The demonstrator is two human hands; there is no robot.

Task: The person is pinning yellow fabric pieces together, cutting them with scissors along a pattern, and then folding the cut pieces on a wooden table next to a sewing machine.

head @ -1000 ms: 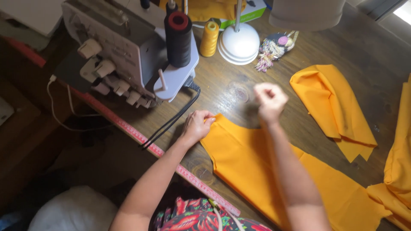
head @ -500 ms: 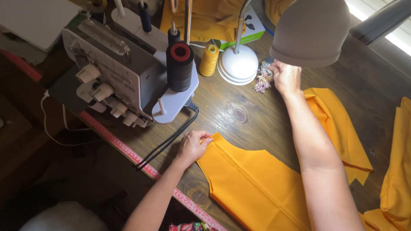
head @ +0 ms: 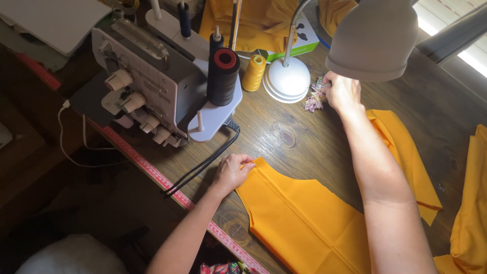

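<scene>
Orange fabric [head: 304, 218] corner under left hand [head: 231, 172], right hand [head: 344, 91] well apart.

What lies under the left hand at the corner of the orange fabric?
The left hand pinches the top corner of the orange fabric piece, which lies flat on the wooden table. The fingertips cover that corner, so whether a pin sits there cannot be seen.

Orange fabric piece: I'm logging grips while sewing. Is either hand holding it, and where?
The left hand pinches the orange fabric piece at its top corner. The right hand reaches a tasselled bundle; its grip cannot be told.
</scene>
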